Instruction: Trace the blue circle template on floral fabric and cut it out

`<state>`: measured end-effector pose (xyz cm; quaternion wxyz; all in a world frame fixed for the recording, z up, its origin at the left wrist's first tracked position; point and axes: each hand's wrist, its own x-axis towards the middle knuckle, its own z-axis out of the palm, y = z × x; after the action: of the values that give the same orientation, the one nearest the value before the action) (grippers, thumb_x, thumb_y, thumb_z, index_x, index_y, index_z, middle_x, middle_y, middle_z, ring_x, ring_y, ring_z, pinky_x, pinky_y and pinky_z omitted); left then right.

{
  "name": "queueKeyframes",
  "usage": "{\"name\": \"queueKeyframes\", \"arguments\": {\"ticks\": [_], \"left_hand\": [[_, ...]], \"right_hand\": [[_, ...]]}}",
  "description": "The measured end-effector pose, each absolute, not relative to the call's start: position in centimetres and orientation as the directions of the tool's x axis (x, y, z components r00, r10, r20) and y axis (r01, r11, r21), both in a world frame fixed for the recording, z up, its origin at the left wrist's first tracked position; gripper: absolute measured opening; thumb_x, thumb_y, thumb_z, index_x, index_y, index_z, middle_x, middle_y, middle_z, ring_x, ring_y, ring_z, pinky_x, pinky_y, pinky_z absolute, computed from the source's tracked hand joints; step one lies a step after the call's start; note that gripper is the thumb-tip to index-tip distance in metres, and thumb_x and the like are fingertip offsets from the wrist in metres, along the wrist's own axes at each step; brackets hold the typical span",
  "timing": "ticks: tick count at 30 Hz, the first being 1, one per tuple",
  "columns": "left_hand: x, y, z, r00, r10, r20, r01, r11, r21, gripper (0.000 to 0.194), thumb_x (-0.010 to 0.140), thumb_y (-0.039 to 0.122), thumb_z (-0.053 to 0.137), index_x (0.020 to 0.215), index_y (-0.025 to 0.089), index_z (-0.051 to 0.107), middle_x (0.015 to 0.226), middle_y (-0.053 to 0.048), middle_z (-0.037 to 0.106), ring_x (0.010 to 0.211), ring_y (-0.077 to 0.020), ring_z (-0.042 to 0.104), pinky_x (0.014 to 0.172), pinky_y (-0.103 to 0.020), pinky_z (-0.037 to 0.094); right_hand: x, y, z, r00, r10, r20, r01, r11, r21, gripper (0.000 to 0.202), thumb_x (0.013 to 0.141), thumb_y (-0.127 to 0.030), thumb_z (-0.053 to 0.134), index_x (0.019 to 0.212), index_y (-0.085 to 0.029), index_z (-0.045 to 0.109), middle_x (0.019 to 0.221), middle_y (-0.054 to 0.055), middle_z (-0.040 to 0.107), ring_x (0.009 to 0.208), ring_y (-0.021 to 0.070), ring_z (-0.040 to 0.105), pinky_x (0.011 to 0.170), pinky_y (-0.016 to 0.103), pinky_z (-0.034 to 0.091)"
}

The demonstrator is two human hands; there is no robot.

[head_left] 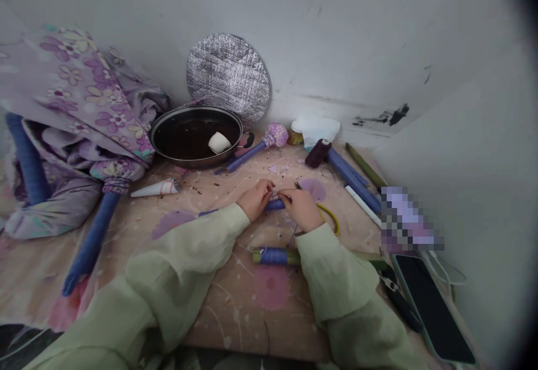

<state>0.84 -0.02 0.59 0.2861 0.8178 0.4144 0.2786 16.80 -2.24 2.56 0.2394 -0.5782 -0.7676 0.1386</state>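
Observation:
Near the middle of the table, my left hand and my right hand meet over a thin blue-wrapped stick. Both hands have their fingers pinched close together; whatever small thing lies between the fingertips is too tiny to make out. Beside my right hand are yellow-handled scissors, partly hidden by it. A green stalk with blue wrapping lies below my hands and runs under my right sleeve.
A dark pan holding a white cup stands behind on the left, by floral cloth bundles. A maroon thread spool is at the back. A phone and a black-handled cutter lie at right.

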Motion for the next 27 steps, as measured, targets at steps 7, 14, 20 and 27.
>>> {"name": "queueKeyframes", "arguments": {"ticks": [7, 14, 20, 27], "left_hand": [[0.8, -0.1, 0.4, 0.457, 0.878, 0.145, 0.55, -0.406, 0.73, 0.015, 0.088, 0.029, 0.032, 0.095, 0.019, 0.04, 0.087, -0.007, 0.064, 0.074, -0.0186, 0.062, 0.068, -0.032, 0.046], [0.7, 0.2, 0.4, 0.431, 0.89, 0.147, 0.515, -0.377, 0.77, 0.01, 0.088, 0.025, 0.033, 0.095, 0.02, 0.038, 0.082, -0.004, 0.067, 0.07, -0.0157, 0.063, 0.067, -0.028, 0.045], [0.5, 0.6, 0.4, 0.383, 0.909, 0.168, 0.471, -0.348, 0.81, 0.01, 0.088, 0.026, 0.034, 0.093, 0.019, 0.039, 0.078, -0.005, 0.066, 0.066, -0.0151, 0.062, 0.066, -0.028, 0.045], [0.2, 1.4, 0.4, 0.304, 0.936, 0.178, 0.401, -0.295, 0.868, 0.008, 0.087, 0.026, 0.037, 0.091, 0.019, 0.038, 0.071, -0.002, 0.064, 0.058, -0.0122, 0.06, 0.061, -0.025, 0.044]], "right_hand": [[17.0, -2.2, 3.6, -0.252, 0.959, 0.127, 0.848, 0.282, -0.448, 0.02, 0.08, -0.022, 0.05, 0.082, -0.023, 0.07, 0.083, 0.005, 0.07, 0.08, 0.0189, 0.063, 0.075, 0.028, 0.043], [16.5, -2.9, 4.8, -0.209, 0.968, 0.142, 0.886, 0.248, -0.391, 0.019, 0.079, -0.022, 0.05, 0.081, -0.019, 0.069, 0.087, 0.007, 0.068, 0.081, 0.0179, 0.061, 0.075, 0.027, 0.042], [16.2, -3.4, 5.5, -0.167, 0.976, 0.143, 0.902, 0.209, -0.377, 0.019, 0.078, -0.021, 0.05, 0.078, -0.018, 0.069, 0.077, 0.006, 0.069, 0.07, 0.0173, 0.062, 0.066, 0.027, 0.042], [15.8, -4.1, 6.4, -0.136, 0.979, 0.154, 0.91, 0.184, -0.372, 0.02, 0.079, -0.024, 0.048, 0.076, -0.019, 0.068, 0.073, 0.006, 0.07, 0.066, 0.0173, 0.063, 0.066, 0.027, 0.042]]}}
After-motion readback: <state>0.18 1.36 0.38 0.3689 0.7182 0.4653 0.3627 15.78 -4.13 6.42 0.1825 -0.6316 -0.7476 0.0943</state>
